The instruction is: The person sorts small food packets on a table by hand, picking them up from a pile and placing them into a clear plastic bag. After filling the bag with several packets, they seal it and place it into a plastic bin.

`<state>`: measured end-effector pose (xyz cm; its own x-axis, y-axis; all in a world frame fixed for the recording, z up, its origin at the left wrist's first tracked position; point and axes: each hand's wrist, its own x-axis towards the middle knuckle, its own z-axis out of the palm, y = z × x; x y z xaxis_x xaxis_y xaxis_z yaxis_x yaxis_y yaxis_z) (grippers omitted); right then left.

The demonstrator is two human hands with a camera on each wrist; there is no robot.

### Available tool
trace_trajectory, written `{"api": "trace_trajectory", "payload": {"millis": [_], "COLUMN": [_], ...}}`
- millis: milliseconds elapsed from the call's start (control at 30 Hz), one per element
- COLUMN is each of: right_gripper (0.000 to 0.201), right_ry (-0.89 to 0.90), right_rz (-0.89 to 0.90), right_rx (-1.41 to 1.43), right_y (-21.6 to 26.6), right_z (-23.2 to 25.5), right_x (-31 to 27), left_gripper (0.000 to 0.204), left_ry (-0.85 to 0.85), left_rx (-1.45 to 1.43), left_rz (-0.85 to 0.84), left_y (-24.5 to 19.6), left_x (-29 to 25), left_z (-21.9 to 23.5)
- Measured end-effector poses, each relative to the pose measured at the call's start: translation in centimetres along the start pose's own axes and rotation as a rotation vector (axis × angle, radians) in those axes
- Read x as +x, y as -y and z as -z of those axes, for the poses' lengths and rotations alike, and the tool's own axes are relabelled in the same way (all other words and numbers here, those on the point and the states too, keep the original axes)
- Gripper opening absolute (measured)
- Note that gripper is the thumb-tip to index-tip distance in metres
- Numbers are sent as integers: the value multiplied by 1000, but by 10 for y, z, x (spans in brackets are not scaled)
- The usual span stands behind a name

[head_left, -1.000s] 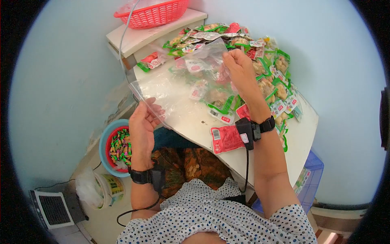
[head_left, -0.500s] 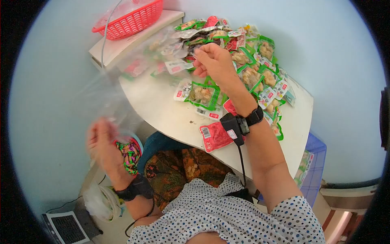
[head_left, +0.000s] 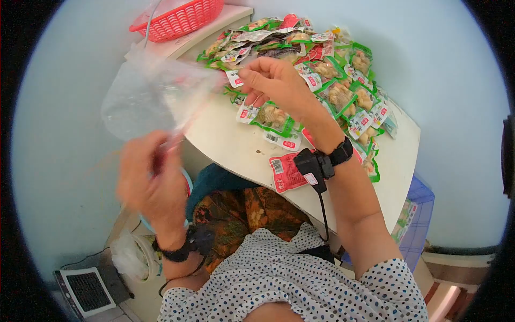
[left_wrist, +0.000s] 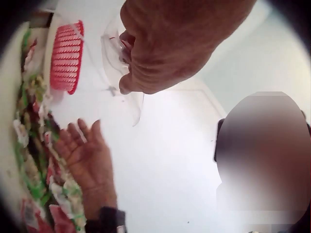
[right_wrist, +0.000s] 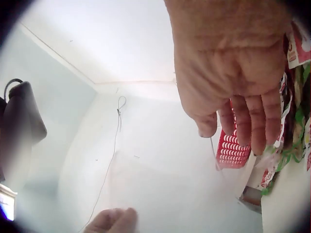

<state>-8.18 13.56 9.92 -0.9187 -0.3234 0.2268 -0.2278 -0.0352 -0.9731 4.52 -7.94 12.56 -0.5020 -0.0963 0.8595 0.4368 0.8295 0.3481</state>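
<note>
Head view: the left hand (head_left: pixel 150 180) is blurred, raised off the left edge of the bench (head_left: pixel 236 147), fingers curled round the lower edge of a clear plastic bag (head_left: pixel 153 96). The bag billows up and to the right, between the two hands, above the bench's left corner. The right hand (head_left: pixel 273 83) hovers over the heap of snack packets (head_left: pixel 327 86), its fingertips at the bag's upper right edge (whether they actually pinch the film cannot be told here). A red packet (head_left: pixel 287 172) lies alone near the bench's front edge. A red basket (head_left: pixel 182 19) stands on a shelf behind the bench. On the floor at lower left sits a small fan heater (head_left: pixel 86 290).

Left wrist view: the left hand (left_wrist: pixel 167 46) fills the top of the frame, fingers curled tight, the bag (left_wrist: pixel 124 87) pinched in its grip and hanging below the knuckles. Below, the right hand (left_wrist: pixel 85 155) shows palm up, fingers straight and spread, nothing in it, just beside the packets (left_wrist: pixel 34 165). The basket (left_wrist: pixel 65 56) is at upper left.

Right wrist view: the right hand (right_wrist: pixel 233 73) hangs with fingers loosely extended, its grip wide and empty. The basket (right_wrist: pixel 233 150) shows behind the fingertips; packets (right_wrist: pixel 294 121) line the right edge. The left hand (right_wrist: pixel 112 221) is a blur at the bottom.
</note>
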Motion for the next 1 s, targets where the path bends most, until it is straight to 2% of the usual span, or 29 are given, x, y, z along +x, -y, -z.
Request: {"api": "trace_trajectory", "payload": {"millis": [100, 200, 333, 433, 533, 633, 700, 900, 1000], "right_gripper": [30, 28, 25, 25, 24, 24, 24, 18, 16], "right_ry": [92, 158, 219, 240, 294, 229, 193, 154, 132], "right_rz": [-20, -109, -231, -178, -217, -211, -257, -374, -396], "right_rx": [13, 8, -32, -17, 19, -84, -17, -20, -210], "right_y": [-11, -11, -22, -23, -15, -20, -20, -36, -42], "right_z": [-7, -11, -4, 0, -3, -6, -7, -8, -8], "right_x": [0, -1, 1, 0, -1, -1, -1, 0, 1], "left_gripper": [17, 12, 12, 12, 12, 12, 12, 10, 9], "left_ry": [154, 181, 171, 151, 187, 217, 235, 187, 27], "left_rx": [-137, -170, -144, -142, -154, -167, -153, -181, -125], "left_rz": [50, 116, 205, 211, 246, 256, 250, 207, 166], "left_y": [4, 8, 8, 9, 11, 10, 10, 16, 27], "left_x": [-14, -26, -30, -31, -36, -42, -44, -51, -39], "left_z": [-43, -67, -77, -83, -89, -93, -93, -99, -96]}}
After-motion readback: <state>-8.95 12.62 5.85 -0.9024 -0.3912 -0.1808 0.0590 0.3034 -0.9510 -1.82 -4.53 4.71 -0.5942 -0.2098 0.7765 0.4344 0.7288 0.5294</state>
